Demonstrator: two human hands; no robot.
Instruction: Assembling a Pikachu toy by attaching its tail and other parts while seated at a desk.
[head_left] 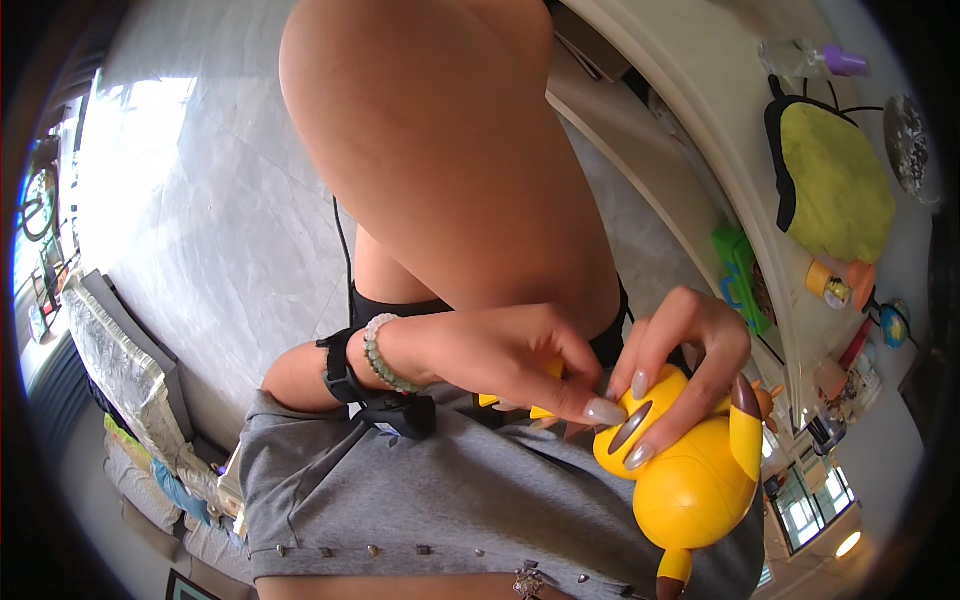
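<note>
A glossy yellow toy figure (693,497) with rounded parts and brown-tipped limbs is held against my grey shirt, low on the right. My right hand (695,335) curls over its top, two fingertips pressing either side of a brown oval mark. From the left comes my left hand (530,350), fingers bent and thumb stretched along the toy's upper left edge. Bits of yellow show between and below its fingers; what exactly they pinch is partly hidden. On that wrist are a beaded bracelet (376,350) and a black strap (341,368) with a small black device.
Along the right runs a pale tabletop (690,95) holding a yellow-green pouch (835,175) with black trim, a clear bottle (800,58) with a purple top, and small jars. Below its edge sits a green item (745,280). My bare leg (430,130) fills the upper middle.
</note>
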